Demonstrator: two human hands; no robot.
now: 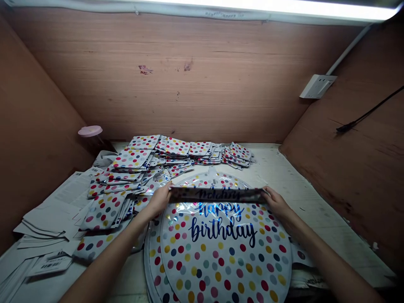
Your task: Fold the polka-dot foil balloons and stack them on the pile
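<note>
Reaching up from the lower left of the frame, the left forearm (107,259) slants toward the middle, its left hand (158,201) pinching the left end of a narrow, shiny band (217,195). The right forearm (325,246) angles in from the lower right corner, and the right hand (277,203) is closed on the band's other end. Well apart from each other, the hands hold it nearly level and stretched straight between them, at the centre of the frame. It crosses the upper part of a round, dotted foil sheet (225,261) lettered "happy birthday" in blue, which fills the lower middle and lies over similar sheets showing at its left edge.

Underneath is a pale tabletop (312,206), bare wood-toned along the right. Folded dotted packets (131,159) heap up from the left of centre to the back edge; white papers (59,202) spread at the lower left, near a pink-lidded cup (90,131). Reddish-brown panels (205,101) enclose the table on three sides. A bright tube light (284,7) runs across the top, with a white socket (318,86) at upper right and a black cable (362,117) beside it.
</note>
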